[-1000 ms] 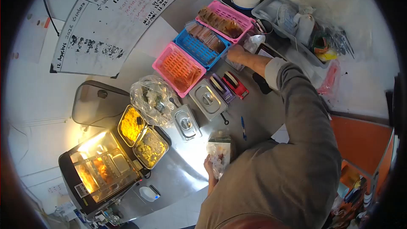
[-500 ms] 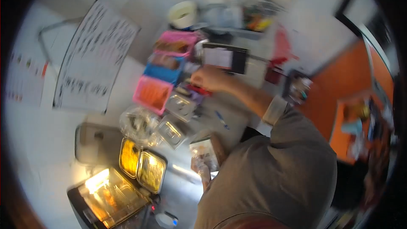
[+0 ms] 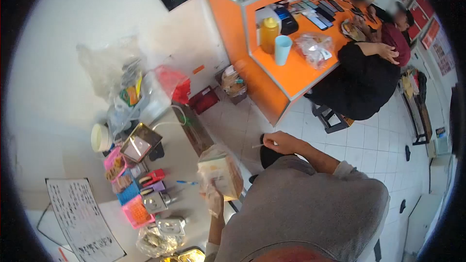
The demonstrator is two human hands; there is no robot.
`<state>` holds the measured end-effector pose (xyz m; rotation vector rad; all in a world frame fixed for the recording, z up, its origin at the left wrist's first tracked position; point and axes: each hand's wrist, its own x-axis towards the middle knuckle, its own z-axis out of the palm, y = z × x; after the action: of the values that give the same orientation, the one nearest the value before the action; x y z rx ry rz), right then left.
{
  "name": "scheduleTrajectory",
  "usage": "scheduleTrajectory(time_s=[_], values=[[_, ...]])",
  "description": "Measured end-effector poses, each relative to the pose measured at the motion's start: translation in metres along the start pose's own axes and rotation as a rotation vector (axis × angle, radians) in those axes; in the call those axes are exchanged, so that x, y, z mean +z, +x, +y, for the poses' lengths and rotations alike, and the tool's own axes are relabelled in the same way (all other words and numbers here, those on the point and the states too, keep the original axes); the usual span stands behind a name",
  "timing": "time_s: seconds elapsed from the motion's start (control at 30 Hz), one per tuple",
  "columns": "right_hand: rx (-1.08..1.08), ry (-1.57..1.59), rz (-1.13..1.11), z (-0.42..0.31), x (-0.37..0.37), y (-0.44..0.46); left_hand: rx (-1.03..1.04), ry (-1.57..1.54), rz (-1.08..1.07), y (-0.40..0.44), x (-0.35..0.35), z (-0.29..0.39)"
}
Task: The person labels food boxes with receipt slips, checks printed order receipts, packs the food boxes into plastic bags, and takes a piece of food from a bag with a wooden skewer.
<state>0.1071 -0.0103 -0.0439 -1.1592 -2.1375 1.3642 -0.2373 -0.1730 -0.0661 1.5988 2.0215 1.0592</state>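
Note:
My left hand (image 3: 212, 200) is closed on a boxy package in a clear plastic bag (image 3: 221, 173), held above the edge of the counter. Clear plastic also covers part of these fingers; I cannot tell whether it is the bag or a glove. Out over the floor, my right hand (image 3: 280, 142) pinches a thin, short, pale stick-like thing (image 3: 257, 146) whose kind I cannot make out. Nearest to the package on the counter lies a blue pen (image 3: 187, 182).
The counter (image 3: 187, 208) carries colored baskets (image 3: 137, 210), metal lids (image 3: 171, 226), a tablet on a stand (image 3: 138, 144) and plastic bags (image 3: 128, 106). Across the tiled floor stands an orange desk (image 3: 286, 81) with a cup (image 3: 282, 50), bottle and phones. People in dark clothes (image 3: 357, 82) sit there.
The view has swung right toward the orange desk. My right hand has left the baskets and is now over the floor with a thin thing. My left hand still holds the bagged package.

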Motion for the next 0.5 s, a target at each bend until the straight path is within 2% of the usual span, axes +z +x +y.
scheduleTrajectory(time_s=[0.03,0.1,0.17,0.2,0.23,0.3,0.33,0.37,0.43,0.47,0.5], values=[[-0.011,0.102,0.125,0.017,-0.01,-0.007,0.116,0.053,-0.077,0.019,0.018,0.016],[0.108,0.341,0.345,0.05,-0.017,-0.009,0.359,0.172,-0.187,0.058,0.059,0.047],[0.188,0.522,0.585,0.079,-0.031,-0.013,0.349,-0.066,-0.335,0.1,0.101,0.103],[0.321,0.709,0.563,0.07,-0.05,-0.021,0.367,-0.131,-0.392,0.123,0.126,0.134],[0.357,0.808,0.606,0.076,-0.061,-0.022,0.382,-0.196,-0.451,0.146,0.151,0.165],[0.419,1.001,0.674,0.098,-0.078,-0.025,0.515,-0.12,-0.513,0.173,0.212,0.192],[0.313,0.796,0.714,0.129,-0.082,-0.025,0.358,-0.457,-0.632,0.183,0.259,0.179],[0.323,0.835,0.784,0.141,-0.097,-0.026,0.177,-0.785,-0.748,0.194,0.318,0.152],[0.341,0.913,0.919,0.163,-0.126,-0.024,0.281,-0.827,-0.855,0.216,0.354,0.175],[0.362,0.879,0.959,0.175,-0.142,-0.021,0.571,-0.54,-0.827,0.234,0.366,0.192],[0.385,0.844,0.996,0.191,-0.158,-0.017,0.627,-0.525,-0.793,0.241,0.395,0.182]])
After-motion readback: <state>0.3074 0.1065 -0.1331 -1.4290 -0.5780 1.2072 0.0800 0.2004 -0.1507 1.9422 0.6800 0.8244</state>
